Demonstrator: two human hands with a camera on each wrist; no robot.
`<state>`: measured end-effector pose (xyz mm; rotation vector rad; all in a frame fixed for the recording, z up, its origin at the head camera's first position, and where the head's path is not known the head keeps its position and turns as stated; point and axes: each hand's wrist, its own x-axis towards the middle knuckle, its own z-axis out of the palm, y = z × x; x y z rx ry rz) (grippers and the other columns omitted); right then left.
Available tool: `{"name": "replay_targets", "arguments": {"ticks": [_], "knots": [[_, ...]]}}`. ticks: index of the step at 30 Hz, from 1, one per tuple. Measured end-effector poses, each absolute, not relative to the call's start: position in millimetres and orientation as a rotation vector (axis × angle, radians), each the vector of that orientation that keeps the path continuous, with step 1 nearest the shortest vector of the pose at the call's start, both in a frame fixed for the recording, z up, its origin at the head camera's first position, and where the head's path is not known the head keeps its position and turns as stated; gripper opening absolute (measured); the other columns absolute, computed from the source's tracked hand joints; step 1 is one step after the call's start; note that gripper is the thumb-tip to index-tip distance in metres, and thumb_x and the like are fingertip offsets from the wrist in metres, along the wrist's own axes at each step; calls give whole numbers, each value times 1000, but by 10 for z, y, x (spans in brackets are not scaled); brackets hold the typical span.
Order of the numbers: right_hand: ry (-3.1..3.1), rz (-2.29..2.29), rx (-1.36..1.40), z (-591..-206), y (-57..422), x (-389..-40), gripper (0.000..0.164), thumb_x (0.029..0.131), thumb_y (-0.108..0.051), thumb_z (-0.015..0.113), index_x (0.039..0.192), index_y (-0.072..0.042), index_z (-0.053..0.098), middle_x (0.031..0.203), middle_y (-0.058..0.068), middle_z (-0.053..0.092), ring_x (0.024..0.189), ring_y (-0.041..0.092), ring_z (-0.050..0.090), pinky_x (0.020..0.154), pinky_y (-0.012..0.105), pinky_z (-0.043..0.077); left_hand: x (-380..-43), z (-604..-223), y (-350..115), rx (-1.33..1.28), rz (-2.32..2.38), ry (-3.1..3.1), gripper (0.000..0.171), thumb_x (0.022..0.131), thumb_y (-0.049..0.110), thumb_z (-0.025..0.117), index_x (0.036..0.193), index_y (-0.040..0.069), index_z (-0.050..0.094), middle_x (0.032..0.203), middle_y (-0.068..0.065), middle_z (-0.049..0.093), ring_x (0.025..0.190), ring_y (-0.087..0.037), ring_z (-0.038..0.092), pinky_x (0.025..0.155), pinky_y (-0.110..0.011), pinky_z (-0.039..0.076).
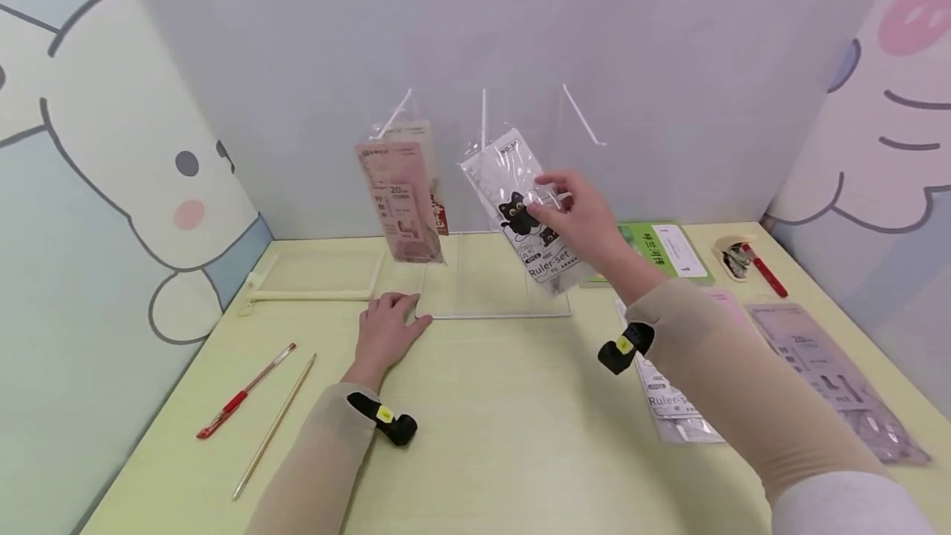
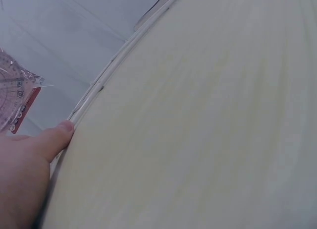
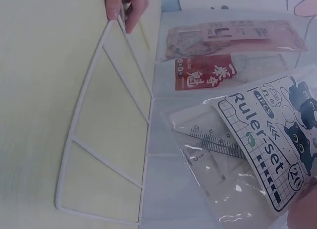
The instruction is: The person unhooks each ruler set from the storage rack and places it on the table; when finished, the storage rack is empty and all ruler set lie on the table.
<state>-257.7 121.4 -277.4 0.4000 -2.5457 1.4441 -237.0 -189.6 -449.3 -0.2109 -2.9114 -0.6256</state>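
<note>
My right hand [image 1: 583, 217] pinches a clear ruler-set packet [image 1: 527, 205] printed with black cats, thumb in front. The packet hangs tilted at the middle prong of a white wire rack [image 1: 498, 318]; whether the prong passes through its top cannot be told. In the right wrist view, clear rulers show inside the packet [image 3: 218, 154]. My left hand [image 1: 385, 335] holds the front left corner of the rack's base, thumb along the front wire. On the left prong hang a pink packet [image 1: 401, 205] and a beige and red packet [image 1: 438, 205] behind it.
At right lie another ruler-set packet [image 1: 672, 403], a purple-grey packet [image 1: 839, 378], a green book [image 1: 661, 250] and a red-handled tool [image 1: 765, 269]. At left lie a mesh pouch [image 1: 319, 275], a red pen [image 1: 245, 393] and a pencil [image 1: 275, 428]. The rack's right prong [image 1: 583, 114] is bare.
</note>
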Motion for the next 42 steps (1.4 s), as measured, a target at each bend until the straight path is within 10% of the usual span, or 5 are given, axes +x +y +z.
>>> {"name": "replay_targets", "arguments": {"ticks": [42], "knots": [[-2490,1437,496,-2745,1500,-2111,39,86,-19,69,122,-15,55,96,11,46,72,18,48,54,28,48,-2356,-4477,-1900,-210,-653,-2912,54,90,49,55,133,15,54,131,-14,45,121,-36,35,97,-54,26]]}}
